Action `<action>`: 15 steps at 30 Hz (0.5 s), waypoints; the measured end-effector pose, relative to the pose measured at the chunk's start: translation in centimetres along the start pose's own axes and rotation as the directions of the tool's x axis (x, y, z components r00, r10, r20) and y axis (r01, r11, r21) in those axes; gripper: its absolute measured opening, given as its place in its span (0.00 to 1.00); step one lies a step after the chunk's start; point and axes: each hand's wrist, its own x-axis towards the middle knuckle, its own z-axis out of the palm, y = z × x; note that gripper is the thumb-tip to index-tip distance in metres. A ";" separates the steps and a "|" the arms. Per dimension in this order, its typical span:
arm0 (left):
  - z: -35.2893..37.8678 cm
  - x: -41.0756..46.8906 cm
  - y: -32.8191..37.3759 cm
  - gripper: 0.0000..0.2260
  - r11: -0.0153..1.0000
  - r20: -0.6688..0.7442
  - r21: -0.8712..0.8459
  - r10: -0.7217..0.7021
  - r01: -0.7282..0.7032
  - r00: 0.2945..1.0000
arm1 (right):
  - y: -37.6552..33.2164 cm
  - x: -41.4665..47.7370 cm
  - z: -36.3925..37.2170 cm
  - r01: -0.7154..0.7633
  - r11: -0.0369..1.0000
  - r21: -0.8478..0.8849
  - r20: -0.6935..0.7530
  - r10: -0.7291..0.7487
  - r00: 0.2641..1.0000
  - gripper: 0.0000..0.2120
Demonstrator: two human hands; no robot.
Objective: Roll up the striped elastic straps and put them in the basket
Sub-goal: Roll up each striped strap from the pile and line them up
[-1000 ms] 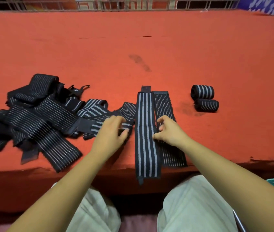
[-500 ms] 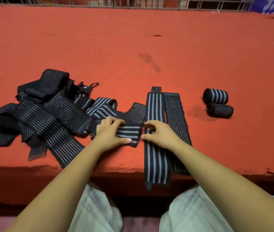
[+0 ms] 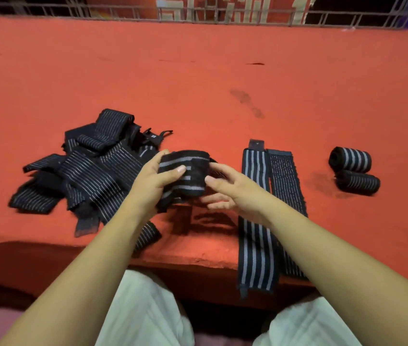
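My left hand (image 3: 155, 182) grips a black strap with grey stripes (image 3: 190, 171), lifted above the red surface, thumb across its front. My right hand (image 3: 230, 189) is beside the strap's right edge with its fingers spread and loosely bent, touching the strap's underside. A heap of unrolled striped straps (image 3: 90, 168) lies to the left. Two flat straps (image 3: 257, 221) lie side by side to the right, hanging over the front edge. Two rolled straps (image 3: 352, 171) sit at the far right. No basket is in view.
The red cloth-covered surface (image 3: 223, 78) stretches far back to a metal railing (image 3: 198, 13). Its front edge runs just above my knees in pale trousers (image 3: 148, 310).
My left hand has picked a strap up from the surface beside the heap and lifted it. My right hand left the flat strap and came under the lifted one. The camera tilted up.
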 end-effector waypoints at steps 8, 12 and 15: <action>-2.0 -1.7 -0.5 0.14 0.979 -0.040 0.142 -0.145 0.149 0.989 | 0.1 3.9 0.3 -0.169 0.896 0.412 -0.073 0.217 0.973 0.30; -2.6 -2.1 -1.8 0.18 0.872 0.107 0.472 -0.208 0.134 0.972 | -1.9 5.7 0.3 -0.146 0.960 0.240 -0.311 0.219 0.925 0.15; -3.3 -2.2 -2.5 0.19 0.779 0.096 0.617 -0.219 0.114 0.971 | -3.1 7.0 0.6 -0.144 0.989 0.040 -0.440 0.147 0.886 0.11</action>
